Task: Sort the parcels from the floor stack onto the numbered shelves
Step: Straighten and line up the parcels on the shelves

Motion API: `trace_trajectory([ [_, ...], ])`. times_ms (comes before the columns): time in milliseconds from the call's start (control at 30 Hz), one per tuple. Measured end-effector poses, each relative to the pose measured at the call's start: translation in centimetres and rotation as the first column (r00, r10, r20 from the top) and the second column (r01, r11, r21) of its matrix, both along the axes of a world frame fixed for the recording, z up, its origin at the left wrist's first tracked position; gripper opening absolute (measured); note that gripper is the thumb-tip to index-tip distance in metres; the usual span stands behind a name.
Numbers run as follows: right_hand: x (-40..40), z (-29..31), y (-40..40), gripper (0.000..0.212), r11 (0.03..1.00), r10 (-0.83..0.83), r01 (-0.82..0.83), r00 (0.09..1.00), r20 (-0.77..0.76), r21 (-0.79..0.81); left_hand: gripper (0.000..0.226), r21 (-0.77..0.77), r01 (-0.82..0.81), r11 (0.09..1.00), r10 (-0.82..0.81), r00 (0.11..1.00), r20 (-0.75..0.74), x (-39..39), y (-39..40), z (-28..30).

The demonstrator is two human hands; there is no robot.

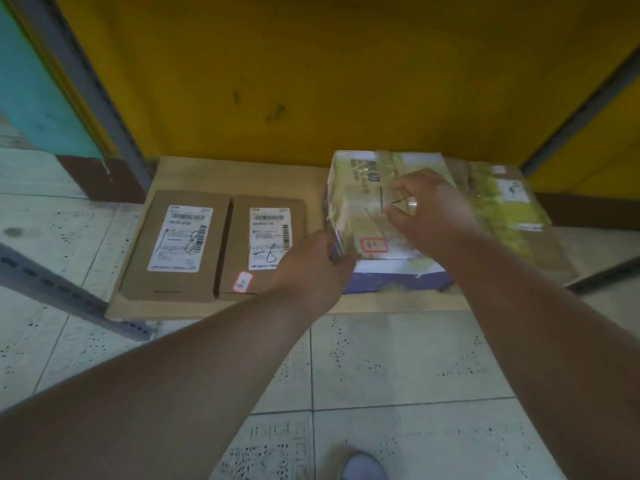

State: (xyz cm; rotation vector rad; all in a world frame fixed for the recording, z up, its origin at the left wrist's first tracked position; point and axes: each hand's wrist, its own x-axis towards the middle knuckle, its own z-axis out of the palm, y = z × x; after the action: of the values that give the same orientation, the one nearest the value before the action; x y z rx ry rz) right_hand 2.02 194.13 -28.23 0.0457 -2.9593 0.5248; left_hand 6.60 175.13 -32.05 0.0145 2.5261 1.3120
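Parcels line the low shelf board (214, 174), and the white parcel (360, 209) wrapped in clear tape is the landmark. Left of it, two brown boxes (180, 244) (263, 237) lie side by side, labels up; right of it lies a greenish taped parcel (509, 209). Its base is purple, with a red-edged sticker near its front. The left hand (311, 268) grips its near-left corner; the right hand (429, 206) hovers above its top, fingers curled and holding nothing.

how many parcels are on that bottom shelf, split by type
plain brown cardboard boxes: 2
white and purple taped box, held by left hand and right hand: 1
greenish plastic-wrapped parcel: 1
total: 4
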Motion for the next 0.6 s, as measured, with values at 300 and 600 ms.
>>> trace_trajectory([
  [300,-1.1,-1.3,4.7,0.05,0.966,-0.254,0.236,0.945,0.207,0.106,0.03,-0.065,0.014,0.998,-0.016,1.0,-0.025,-1.1,1.0,-0.2],
  [600,-0.4,-0.7,4.7,0.07,0.954,-0.299,0.291,0.919,0.257,0.067,0.031,-0.024,0.015,1.0,-0.015,1.0,0.003,-0.9,0.4,-0.1],
])
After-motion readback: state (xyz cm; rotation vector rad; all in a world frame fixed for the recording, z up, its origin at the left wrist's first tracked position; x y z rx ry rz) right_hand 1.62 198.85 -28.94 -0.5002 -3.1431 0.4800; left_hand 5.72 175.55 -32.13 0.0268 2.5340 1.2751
